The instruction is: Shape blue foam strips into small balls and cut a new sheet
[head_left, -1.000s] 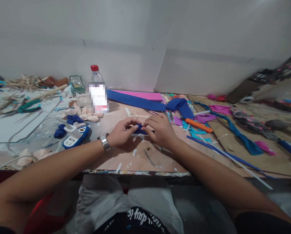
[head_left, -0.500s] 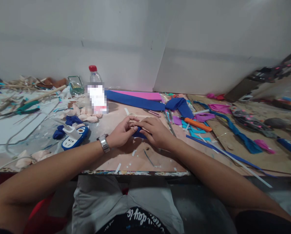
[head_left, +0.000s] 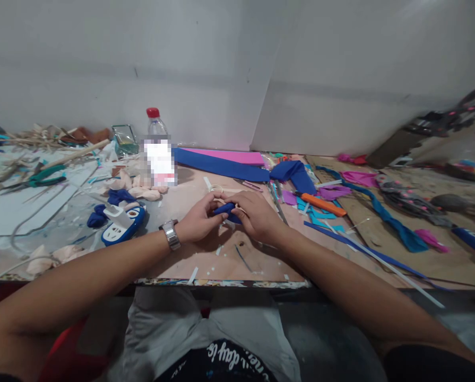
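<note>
Between my two hands is a small folded piece of blue fabric (head_left: 226, 208), held just over the table's middle. My left hand (head_left: 201, 218), below a silver wristwatch (head_left: 170, 235), pinches its left side with thumb and fingers. On the other side my right hand (head_left: 257, 215) grips it too, thumb along the lower edge. Both hands' fingers partly cover the piece. Behind them lie a long blue fabric strip (head_left: 225, 166) and a pink strip (head_left: 237, 157). A thin dark strip (head_left: 243, 258) rests on the table in front of the hands.
At left stand a blue-and-white power strip (head_left: 123, 225) with a plug, and a red-capped bottle (head_left: 156, 127). Green-handled pliers (head_left: 46, 176) lie farther left. To the right are an orange utility knife (head_left: 324, 205), fabric scraps and a long white strip (head_left: 396, 271) overhanging the table edge.
The blue fabric piece has been turned and lifted slightly between my fingers, so more of it shows. My hands remain in nearly the same place.
</note>
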`<state>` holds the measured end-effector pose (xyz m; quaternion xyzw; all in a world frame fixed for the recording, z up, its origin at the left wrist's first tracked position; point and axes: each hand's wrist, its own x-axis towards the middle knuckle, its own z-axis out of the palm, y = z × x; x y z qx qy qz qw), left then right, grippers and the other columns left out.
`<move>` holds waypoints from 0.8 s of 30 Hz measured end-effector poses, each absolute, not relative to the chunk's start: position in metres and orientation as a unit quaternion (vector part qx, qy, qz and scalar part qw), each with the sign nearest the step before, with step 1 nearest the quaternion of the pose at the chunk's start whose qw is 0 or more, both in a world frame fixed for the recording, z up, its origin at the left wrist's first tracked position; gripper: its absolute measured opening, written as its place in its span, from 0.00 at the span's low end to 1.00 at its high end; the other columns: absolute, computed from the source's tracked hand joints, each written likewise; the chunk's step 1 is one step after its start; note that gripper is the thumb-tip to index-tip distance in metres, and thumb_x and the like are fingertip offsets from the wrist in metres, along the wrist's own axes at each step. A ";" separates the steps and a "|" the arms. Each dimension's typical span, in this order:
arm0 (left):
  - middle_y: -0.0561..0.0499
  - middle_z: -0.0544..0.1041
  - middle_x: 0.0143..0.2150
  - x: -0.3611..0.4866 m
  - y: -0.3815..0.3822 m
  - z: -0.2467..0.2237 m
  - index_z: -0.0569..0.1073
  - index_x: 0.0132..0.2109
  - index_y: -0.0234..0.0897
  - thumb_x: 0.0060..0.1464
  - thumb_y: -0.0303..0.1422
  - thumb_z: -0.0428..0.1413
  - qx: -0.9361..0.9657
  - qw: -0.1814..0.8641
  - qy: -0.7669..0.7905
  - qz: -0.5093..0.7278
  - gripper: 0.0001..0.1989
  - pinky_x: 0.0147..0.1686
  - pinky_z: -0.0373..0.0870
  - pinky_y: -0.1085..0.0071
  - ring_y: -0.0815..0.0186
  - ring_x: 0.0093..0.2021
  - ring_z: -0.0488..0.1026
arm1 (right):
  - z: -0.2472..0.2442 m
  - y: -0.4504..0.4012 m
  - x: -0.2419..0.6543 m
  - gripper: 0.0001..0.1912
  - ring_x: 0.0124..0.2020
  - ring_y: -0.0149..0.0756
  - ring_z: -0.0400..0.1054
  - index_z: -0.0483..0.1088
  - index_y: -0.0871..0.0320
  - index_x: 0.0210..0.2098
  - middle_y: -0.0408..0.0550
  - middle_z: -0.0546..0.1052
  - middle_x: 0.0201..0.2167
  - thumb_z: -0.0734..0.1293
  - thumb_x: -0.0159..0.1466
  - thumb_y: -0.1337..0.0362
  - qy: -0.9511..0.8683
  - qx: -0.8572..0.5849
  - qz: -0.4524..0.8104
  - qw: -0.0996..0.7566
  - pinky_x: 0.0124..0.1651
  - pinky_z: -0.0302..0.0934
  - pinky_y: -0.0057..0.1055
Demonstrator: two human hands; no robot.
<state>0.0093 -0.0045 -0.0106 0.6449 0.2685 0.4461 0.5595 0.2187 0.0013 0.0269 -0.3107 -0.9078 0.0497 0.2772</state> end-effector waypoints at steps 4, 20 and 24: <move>0.46 0.79 0.49 0.009 -0.004 -0.011 0.68 0.55 0.42 0.61 0.34 0.62 0.642 0.558 0.277 0.446 0.17 0.53 0.72 0.59 0.62 0.49 0.78 | 0.028 0.001 0.220 0.14 0.53 0.49 0.71 0.70 0.56 0.56 0.57 0.79 0.53 0.60 0.74 0.63 -0.902 -0.312 0.056 0.294 0.57 0.61 0.48; 0.44 0.76 0.52 0.007 -0.007 -0.009 0.70 0.54 0.39 0.63 0.40 0.60 0.695 0.438 0.336 0.460 0.16 0.50 0.73 0.63 0.61 0.50 0.75 | 0.028 0.002 0.220 0.16 0.53 0.48 0.72 0.72 0.55 0.57 0.55 0.80 0.51 0.61 0.74 0.61 -0.903 -0.314 0.035 0.291 0.57 0.61 0.47; 0.44 0.77 0.51 0.008 -0.005 -0.011 0.69 0.53 0.40 0.62 0.41 0.61 0.671 0.467 0.328 0.473 0.17 0.51 0.72 0.62 0.61 0.50 0.76 | 0.029 0.002 0.221 0.15 0.51 0.48 0.72 0.73 0.55 0.56 0.56 0.80 0.50 0.62 0.74 0.61 -0.907 -0.301 0.017 0.293 0.56 0.61 0.48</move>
